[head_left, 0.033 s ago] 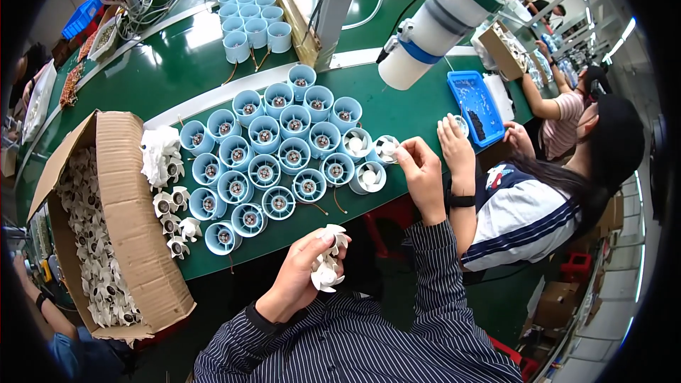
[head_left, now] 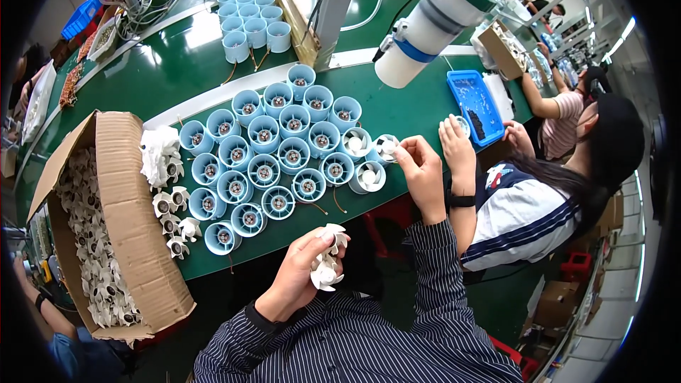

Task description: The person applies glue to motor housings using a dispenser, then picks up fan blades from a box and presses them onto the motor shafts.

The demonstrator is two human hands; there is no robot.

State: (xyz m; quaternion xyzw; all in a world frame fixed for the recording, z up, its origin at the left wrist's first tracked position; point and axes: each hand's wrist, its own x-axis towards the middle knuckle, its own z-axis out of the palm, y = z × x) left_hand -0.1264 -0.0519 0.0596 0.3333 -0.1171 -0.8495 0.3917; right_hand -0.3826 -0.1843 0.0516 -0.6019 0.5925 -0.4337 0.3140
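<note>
Left hand (head_left: 298,269): fingers wrapped around white fan wheels (head_left: 326,274), best held lightly to spare the blades. Next, on the table (head_left: 403,115): blue housing (head_left: 375,155), its inner rotor (head_left: 386,147) best kept level. Right hand (head_left: 424,174): beside the housing; whether its fingers pinch anything is unclear.

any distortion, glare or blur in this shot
Head view: fisheye bends the green table's edge and leaves black corners; head view, right side: ceiling lights glare white; head view, lower middle: left hand and white fan wheels show no obvious motion blur.
</note>
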